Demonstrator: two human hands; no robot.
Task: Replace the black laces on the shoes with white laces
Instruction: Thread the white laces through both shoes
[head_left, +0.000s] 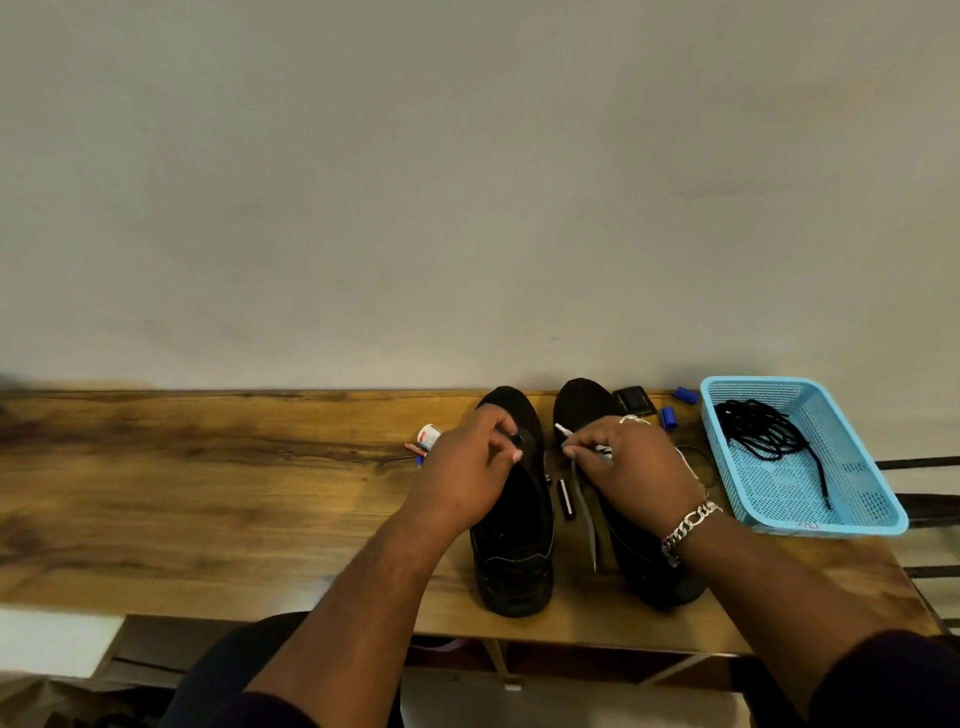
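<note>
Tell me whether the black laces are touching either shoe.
Apart. The head view shows the black laces piled inside the blue basket, with bare wooden table between the basket and the right shoe; the left shoe sits farther away.

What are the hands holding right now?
Left hand: pinching something small and dark at the left shoe.
Right hand: pinching the white lace.

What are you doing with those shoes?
A person is swapping shoelaces on two black shoes on a wooden table. The right hand pinches a white lace at the right black shoe, its loose end trailing down beside the shoe. The left hand rests on the left black shoe, its grip curled round something small and dark at the tongue. The black laces already lie in the light blue plastic basket on the right.
</note>
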